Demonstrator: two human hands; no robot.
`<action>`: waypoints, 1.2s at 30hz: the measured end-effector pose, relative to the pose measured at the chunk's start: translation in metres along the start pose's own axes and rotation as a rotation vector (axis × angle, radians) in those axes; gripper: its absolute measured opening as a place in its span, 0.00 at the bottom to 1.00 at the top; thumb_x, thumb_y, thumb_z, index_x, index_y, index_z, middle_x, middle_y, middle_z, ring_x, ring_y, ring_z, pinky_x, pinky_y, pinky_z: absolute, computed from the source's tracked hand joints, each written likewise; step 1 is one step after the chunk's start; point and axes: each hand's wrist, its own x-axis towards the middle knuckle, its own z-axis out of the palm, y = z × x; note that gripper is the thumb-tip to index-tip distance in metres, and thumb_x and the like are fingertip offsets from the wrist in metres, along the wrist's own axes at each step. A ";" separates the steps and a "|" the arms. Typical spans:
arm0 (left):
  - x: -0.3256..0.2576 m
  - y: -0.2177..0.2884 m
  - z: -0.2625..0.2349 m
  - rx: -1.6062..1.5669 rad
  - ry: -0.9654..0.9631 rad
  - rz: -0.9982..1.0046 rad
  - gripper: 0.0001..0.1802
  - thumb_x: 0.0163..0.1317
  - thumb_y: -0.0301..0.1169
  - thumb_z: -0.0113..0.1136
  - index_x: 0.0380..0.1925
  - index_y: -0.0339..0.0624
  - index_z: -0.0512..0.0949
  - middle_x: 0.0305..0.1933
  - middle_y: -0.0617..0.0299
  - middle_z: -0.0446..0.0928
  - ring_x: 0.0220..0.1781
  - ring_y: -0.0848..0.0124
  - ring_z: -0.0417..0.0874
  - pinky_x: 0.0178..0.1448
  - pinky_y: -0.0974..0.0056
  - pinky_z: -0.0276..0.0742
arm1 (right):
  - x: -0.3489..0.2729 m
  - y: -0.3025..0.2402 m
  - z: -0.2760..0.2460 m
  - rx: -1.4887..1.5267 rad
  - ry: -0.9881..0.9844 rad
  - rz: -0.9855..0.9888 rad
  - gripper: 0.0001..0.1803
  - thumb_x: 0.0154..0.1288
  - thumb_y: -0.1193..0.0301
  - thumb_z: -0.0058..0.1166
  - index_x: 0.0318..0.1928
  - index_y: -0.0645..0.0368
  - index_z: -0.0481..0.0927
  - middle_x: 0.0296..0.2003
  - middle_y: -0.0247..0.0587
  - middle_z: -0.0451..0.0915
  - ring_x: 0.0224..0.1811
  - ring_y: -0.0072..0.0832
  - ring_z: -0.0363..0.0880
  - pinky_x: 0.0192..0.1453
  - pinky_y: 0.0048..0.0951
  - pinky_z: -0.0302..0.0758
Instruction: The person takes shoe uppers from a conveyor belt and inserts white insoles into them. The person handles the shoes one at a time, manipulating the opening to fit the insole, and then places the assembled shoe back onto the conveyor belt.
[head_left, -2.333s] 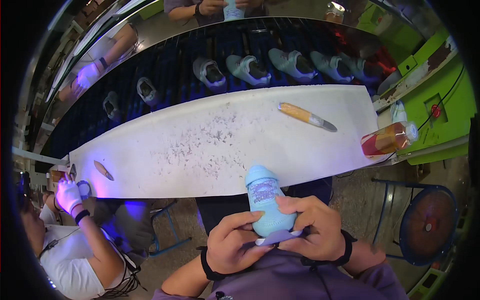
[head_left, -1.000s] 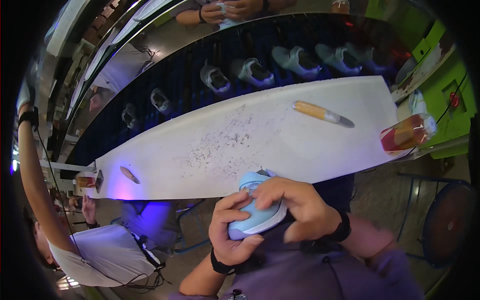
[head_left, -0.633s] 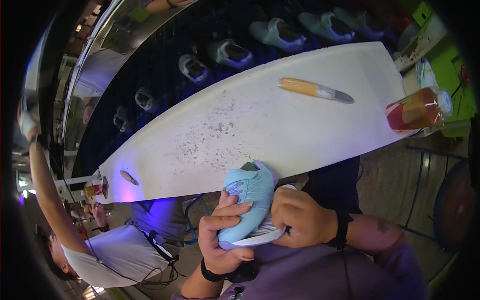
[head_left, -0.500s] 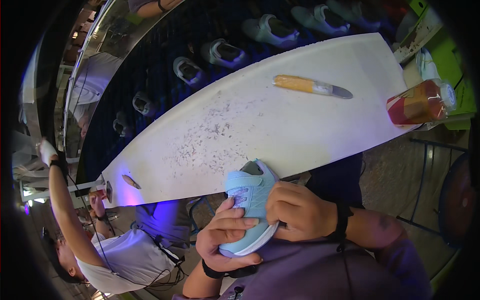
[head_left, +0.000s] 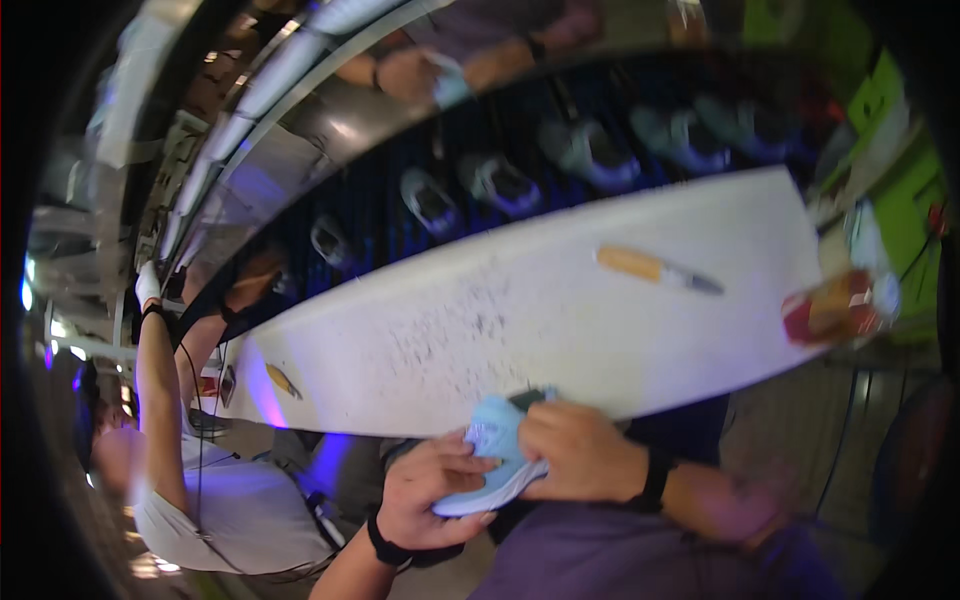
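A light blue child's shoe (head_left: 496, 432) with a white sole is between my two hands, just off the near edge of the white table. My left hand (head_left: 430, 487) is closed around its toe end, fingers over the upper and thumb by the sole. My right hand (head_left: 583, 450) is closed with bent fingers against the shoe's side near the opening. Those fingertips are hidden, and motion blurs the picture. On the table lies a knife (head_left: 660, 268) with an orange-tan handle and a grey blade.
The white table (head_left: 560, 340) carries dark scraps in its middle and a small yellow-brown tool (head_left: 283, 381) at its left end. A red-brown bottle (head_left: 838, 308) is at the right end. Behind runs a dark conveyor with several pale shoes (head_left: 500, 187). A co-worker's arm (head_left: 160, 395) reaches up at left.
My view has tilted, so the table and conveyor sit lower in the picture. The shoe has turned in my hands, which still grip it. At left a second arm now reaches toward the conveyor.
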 end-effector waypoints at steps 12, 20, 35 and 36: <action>-0.034 -0.051 -0.005 -0.547 0.085 -0.693 0.44 0.52 0.42 0.78 0.62 0.41 0.62 0.55 0.46 0.77 0.63 0.55 0.78 0.67 0.55 0.71 | 0.021 -0.032 -0.030 -0.056 0.266 0.137 0.12 0.57 0.63 0.67 0.33 0.58 0.81 0.33 0.38 0.80 0.38 0.34 0.79 0.45 0.34 0.77; 0.064 -0.011 0.033 -0.198 0.398 -0.105 0.52 0.48 0.37 0.79 0.70 0.42 0.58 0.58 0.43 0.76 0.60 0.52 0.80 0.64 0.56 0.74 | 0.080 -0.034 -0.078 0.800 0.324 0.479 0.25 0.75 0.53 0.50 0.50 0.66 0.79 0.43 0.41 0.81 0.49 0.28 0.79 0.56 0.32 0.77; 0.089 -0.014 -0.022 -0.095 0.067 -0.197 0.35 0.38 0.38 0.85 0.46 0.33 0.81 0.37 0.57 0.86 0.41 0.70 0.88 0.51 0.64 0.81 | 0.104 -0.037 -0.085 0.124 -0.198 0.055 0.32 0.49 0.67 0.70 0.56 0.59 0.78 0.56 0.47 0.74 0.59 0.39 0.75 0.65 0.36 0.71; 0.088 -0.021 -0.022 -0.137 0.070 -0.214 0.34 0.38 0.36 0.85 0.46 0.33 0.82 0.38 0.60 0.86 0.42 0.73 0.86 0.50 0.66 0.81 | 0.108 -0.030 -0.080 0.195 -0.175 0.069 0.29 0.49 0.67 0.70 0.53 0.59 0.78 0.55 0.46 0.75 0.58 0.37 0.76 0.64 0.35 0.72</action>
